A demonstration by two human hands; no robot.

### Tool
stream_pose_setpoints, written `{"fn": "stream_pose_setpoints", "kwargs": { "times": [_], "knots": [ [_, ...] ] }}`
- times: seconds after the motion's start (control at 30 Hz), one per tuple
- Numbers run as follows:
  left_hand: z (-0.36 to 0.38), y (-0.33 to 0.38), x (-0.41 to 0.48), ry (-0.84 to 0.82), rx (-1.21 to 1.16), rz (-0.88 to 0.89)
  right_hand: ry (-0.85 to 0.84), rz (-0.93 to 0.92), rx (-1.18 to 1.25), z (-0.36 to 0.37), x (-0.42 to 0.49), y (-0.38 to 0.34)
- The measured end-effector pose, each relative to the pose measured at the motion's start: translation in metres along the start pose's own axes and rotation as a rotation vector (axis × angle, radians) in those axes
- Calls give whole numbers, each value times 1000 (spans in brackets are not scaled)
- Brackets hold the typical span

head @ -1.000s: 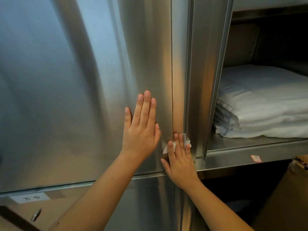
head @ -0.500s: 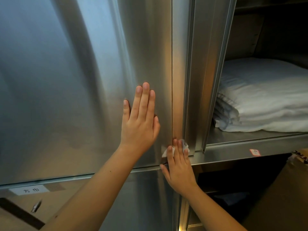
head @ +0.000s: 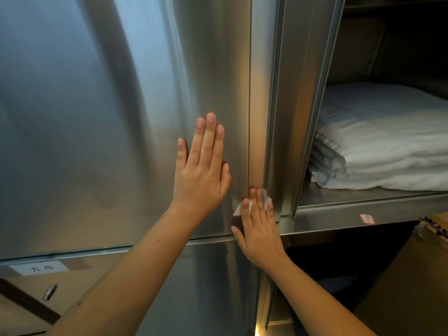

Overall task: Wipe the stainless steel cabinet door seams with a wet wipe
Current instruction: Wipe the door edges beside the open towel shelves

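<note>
The left hand (head: 202, 170) lies flat on the steel door (head: 97, 117) just left of the seam (head: 249, 105), fingers straight and pressed together. At the seam's lower end, the right hand (head: 260, 226) presses the white wipe (head: 265, 195) against the metal with straight, close-set fingers. Right of the seam, folded cloth (head: 388, 146) sits on a shelf (head: 351, 198).

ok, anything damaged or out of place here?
Nothing stands out. The left hand lies flat on the stainless steel door; the right hand presses the wet wipe at the bottom of the vertical seam. Folded white linens sit stacked on the shelf. A faint cloudy patch low on the door could be reflection.
</note>
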State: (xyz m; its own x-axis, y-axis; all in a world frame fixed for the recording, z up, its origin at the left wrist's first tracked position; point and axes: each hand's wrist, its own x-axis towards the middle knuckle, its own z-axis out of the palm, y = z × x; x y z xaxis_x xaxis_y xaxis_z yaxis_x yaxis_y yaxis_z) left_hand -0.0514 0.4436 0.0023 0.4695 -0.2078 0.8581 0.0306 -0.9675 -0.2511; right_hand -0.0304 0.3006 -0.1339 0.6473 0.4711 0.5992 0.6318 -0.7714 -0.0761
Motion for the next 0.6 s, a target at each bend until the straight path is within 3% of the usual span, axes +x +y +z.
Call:
{"fn": "stream_pose_setpoints", "kwargs": {
  "times": [0.13, 0.27, 0.47, 0.6],
  "knots": [
    [2, 0, 0, 3, -6, -5, -107, 12, -110, 20, -32, 3],
    [0, -3, 0, -3, -45, -1, -115, 1, -71, 17, -31, 2],
    [-7, -5, 5, 15, -76, 8, 107, 1, 58, -20, 25, -4],
    [-15, -12, 25, 41, -66, -21, 253, -95, 37, -54, 65, 3]
  ]
}}
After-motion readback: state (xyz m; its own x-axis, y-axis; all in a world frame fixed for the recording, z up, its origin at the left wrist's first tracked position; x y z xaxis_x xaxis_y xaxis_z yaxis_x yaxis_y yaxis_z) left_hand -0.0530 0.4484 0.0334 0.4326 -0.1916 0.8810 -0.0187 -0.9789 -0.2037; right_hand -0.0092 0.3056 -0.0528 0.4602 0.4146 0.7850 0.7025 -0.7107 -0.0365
